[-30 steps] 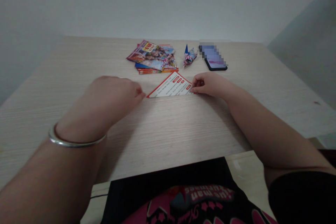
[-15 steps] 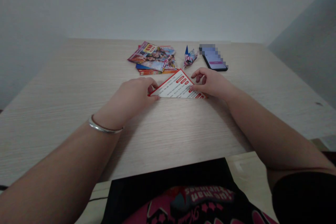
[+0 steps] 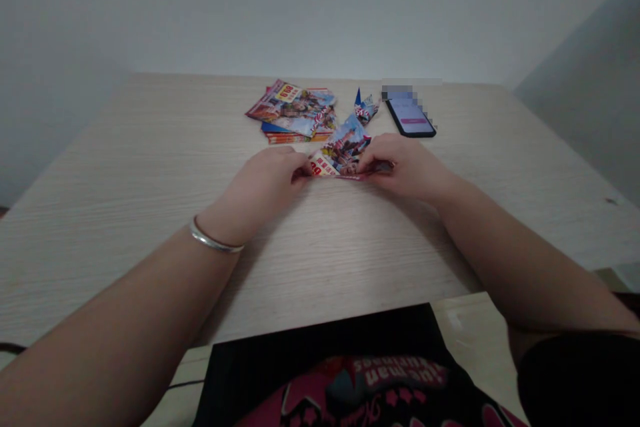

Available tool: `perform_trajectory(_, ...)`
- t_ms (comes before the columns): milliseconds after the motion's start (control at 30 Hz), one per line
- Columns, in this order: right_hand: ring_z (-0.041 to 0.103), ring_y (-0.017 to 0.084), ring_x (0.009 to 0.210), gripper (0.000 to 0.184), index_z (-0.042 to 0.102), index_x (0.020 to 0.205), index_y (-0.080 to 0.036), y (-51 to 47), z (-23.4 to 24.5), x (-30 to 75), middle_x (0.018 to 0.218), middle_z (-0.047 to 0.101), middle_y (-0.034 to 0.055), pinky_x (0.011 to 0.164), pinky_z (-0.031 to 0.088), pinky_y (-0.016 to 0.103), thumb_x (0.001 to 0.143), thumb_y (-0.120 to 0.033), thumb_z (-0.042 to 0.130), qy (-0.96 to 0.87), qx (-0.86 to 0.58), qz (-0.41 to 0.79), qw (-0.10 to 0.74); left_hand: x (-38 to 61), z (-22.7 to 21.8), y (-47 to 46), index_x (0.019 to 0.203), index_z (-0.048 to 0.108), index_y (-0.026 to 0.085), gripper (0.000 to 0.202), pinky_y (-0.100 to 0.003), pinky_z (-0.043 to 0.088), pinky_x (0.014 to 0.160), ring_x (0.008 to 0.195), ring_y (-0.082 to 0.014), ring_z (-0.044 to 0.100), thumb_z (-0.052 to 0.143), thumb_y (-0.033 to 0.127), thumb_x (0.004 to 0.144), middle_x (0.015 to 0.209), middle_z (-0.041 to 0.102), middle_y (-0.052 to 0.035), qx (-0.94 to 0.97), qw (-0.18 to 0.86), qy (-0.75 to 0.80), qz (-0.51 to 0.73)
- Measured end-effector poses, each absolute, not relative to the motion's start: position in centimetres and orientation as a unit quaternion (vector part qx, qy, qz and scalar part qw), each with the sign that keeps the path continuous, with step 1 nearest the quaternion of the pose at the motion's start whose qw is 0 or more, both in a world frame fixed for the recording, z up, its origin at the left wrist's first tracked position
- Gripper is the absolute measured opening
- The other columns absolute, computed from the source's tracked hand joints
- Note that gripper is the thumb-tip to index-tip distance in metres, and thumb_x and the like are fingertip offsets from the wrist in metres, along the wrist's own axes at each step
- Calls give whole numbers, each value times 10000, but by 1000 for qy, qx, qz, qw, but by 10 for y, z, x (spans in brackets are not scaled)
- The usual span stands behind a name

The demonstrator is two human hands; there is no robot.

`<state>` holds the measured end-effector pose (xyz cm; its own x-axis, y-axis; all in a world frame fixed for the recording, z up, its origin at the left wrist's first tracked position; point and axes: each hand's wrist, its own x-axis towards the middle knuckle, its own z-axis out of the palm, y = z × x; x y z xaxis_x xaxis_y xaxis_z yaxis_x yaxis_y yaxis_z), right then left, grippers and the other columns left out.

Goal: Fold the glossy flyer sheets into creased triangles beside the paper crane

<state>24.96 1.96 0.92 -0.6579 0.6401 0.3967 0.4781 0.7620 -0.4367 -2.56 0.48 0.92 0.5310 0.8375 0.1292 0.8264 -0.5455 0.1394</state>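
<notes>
A folded paper leaflet [image 3: 343, 150] lies on the light wooden table [image 3: 150, 167], its colourful printed side now facing up. My left hand [image 3: 267, 177], with a silver bangle on the wrist, pinches its left corner. My right hand [image 3: 405, 163] pinches its right corner, fingers curled over the paper. Both hands rest on the tabletop on either side of the leaflet.
Behind the hands lies a stack of colourful leaflets [image 3: 293, 113]. A small folded paper figure [image 3: 365, 107] stands to its right, and a black phone [image 3: 410, 117] with a lit screen lies beyond that. A pale wall runs behind the table.
The leaflet showed its white, red-bordered side as a flat triangle; now it is turned or folded so the colourful side shows. My left hand came in and took the left corner.
</notes>
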Motion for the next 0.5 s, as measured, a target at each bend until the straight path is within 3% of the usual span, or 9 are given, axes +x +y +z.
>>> perform_trajectory(167, 694, 210, 946, 170, 790, 966, -231, 23, 6, 257, 1010, 780, 44, 866, 510, 337, 807, -199, 739, -912, -324, 178, 177, -26, 14, 5, 1007, 783, 158, 325, -387, 534, 913, 985, -273, 699, 488, 288, 967, 1023, 761, -124, 907, 11, 420, 39)
perform_trajectory(333, 699, 217, 983, 175, 793, 967, -229, 23, 9, 258, 1023, 787, 58, 923, 507, 360, 883, -375, 747, -918, -307, 207, 142, -28, 17, 5, 1015, 805, 153, 373, -392, 531, 986, 1053, -267, 709, 458, 285, 976, 1089, 770, -129, 917, 24, 397, 12)
perform_trajectory(400, 689, 206, 947, 230, 793, 948, -215, 22, 11, 257, 992, 782, 62, 886, 493, 345, 943, -411, 671, -917, -307, 210, 145, -27, 17, 4, 1029, 808, 153, 390, -391, 526, 1011, 1104, -269, 703, 450, 301, 983, 1147, 768, -133, 917, 28, 398, 18)
perform_trajectory(500, 608, 167, 746, 364, 780, 882, -198, 20, 12, 256, 796, 716, 36, 704, 419, 311, 1006, -456, 557, -897, -370, 186, 152, -26, 18, 4, 1051, 813, 156, 439, -380, 519, 1033, 1119, -258, 703, 411, 328, 1010, 1182, 773, -122, 917, 39, 397, 31)
